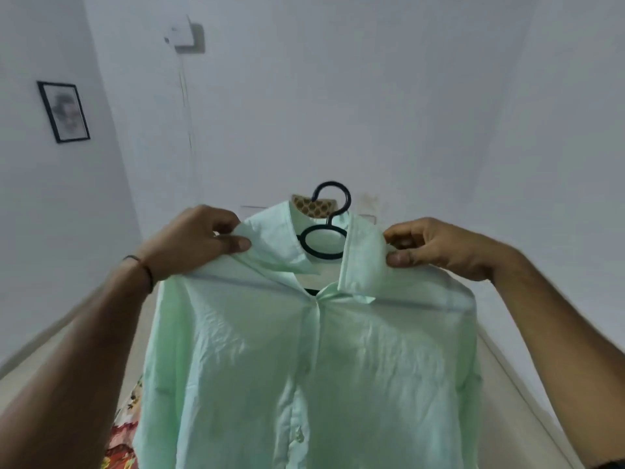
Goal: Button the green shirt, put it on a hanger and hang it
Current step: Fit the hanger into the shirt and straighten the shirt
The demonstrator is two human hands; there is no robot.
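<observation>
A pale green shirt (270, 350) hangs in front of me on a black hanger (333, 211), its front closed down the button placket. The hanger's hook rises above the collar, over a small patterned wall hook (304, 206); whether it rests on it I cannot tell. My left hand (196, 242) pinches the left collar flap between thumb and fingers. My right hand (436, 247) pinches the right collar flap the same way. The hanger's arms are hidden under the shoulders.
A white wall fills the background, with a framed picture (63, 111) on the left wall and a white box (184, 35) high up. A floral cloth (123, 434) shows at the lower left behind the shirt.
</observation>
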